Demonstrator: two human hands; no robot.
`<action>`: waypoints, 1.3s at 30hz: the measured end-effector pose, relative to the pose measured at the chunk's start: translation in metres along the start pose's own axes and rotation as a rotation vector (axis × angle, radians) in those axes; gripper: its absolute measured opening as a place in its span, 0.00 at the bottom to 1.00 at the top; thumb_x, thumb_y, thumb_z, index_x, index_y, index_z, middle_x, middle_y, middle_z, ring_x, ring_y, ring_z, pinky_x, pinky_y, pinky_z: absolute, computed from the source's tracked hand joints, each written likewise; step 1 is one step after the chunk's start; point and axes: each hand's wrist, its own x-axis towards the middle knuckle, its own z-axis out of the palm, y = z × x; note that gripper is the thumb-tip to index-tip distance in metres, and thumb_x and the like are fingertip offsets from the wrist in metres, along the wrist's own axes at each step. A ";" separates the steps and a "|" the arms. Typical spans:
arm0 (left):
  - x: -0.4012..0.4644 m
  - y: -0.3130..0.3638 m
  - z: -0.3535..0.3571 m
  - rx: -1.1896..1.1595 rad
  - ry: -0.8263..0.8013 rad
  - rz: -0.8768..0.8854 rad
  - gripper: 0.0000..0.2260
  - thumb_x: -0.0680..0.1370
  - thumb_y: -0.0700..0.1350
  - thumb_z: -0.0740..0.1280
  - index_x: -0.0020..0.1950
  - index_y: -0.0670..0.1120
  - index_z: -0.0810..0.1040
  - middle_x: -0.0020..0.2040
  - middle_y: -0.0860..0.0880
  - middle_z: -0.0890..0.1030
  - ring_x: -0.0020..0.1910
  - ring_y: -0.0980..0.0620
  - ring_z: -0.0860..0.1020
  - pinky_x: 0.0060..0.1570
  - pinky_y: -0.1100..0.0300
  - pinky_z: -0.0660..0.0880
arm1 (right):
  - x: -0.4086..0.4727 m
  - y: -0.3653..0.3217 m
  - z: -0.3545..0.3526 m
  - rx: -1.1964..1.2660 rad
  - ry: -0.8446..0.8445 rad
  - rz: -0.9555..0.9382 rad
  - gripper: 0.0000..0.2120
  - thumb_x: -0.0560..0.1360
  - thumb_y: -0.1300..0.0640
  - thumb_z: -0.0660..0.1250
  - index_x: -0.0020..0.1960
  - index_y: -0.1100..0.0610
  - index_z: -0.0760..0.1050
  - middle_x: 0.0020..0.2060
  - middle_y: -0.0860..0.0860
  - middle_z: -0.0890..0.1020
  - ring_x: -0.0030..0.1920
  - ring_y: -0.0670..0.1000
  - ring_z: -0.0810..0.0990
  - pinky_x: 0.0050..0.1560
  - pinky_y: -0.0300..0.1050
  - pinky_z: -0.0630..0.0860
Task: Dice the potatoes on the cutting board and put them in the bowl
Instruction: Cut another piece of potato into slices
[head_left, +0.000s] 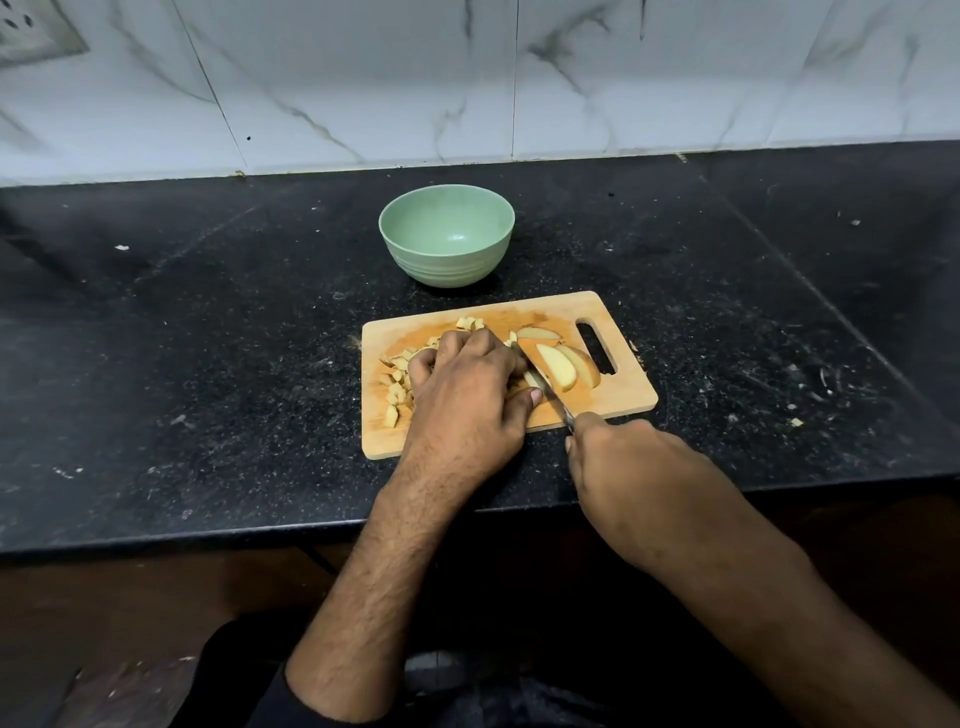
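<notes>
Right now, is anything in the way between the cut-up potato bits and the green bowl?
Nothing visible blocks the way. The diced potato lies on the left part of the cutting board, and the green bowl stands just behind the board with only bare black counter between them. The bowl looks empty.

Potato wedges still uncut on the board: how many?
3 show: one wedge near the far edge, two side by side beside the handle slot. The left hand may hide more, where the knife cuts.
</notes>
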 end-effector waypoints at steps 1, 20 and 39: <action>0.000 0.000 0.000 -0.003 -0.002 -0.008 0.13 0.77 0.56 0.68 0.59 0.53 0.78 0.54 0.58 0.71 0.62 0.55 0.64 0.64 0.51 0.55 | -0.002 0.001 0.000 -0.001 -0.002 -0.006 0.11 0.85 0.54 0.52 0.62 0.53 0.69 0.35 0.47 0.68 0.40 0.53 0.71 0.39 0.47 0.67; -0.002 -0.004 -0.002 0.038 -0.006 0.067 0.15 0.79 0.58 0.65 0.64 0.56 0.77 0.60 0.59 0.75 0.66 0.54 0.64 0.61 0.51 0.54 | -0.062 0.034 -0.018 0.148 -0.032 0.080 0.17 0.83 0.41 0.47 0.43 0.48 0.66 0.33 0.49 0.77 0.27 0.42 0.74 0.39 0.45 0.80; 0.039 0.001 -0.022 0.228 -0.232 0.393 0.10 0.79 0.58 0.65 0.57 0.56 0.78 0.53 0.59 0.77 0.59 0.55 0.70 0.61 0.51 0.56 | -0.049 0.043 -0.009 0.241 -0.010 0.095 0.17 0.83 0.41 0.50 0.41 0.49 0.66 0.31 0.49 0.77 0.26 0.42 0.74 0.39 0.46 0.80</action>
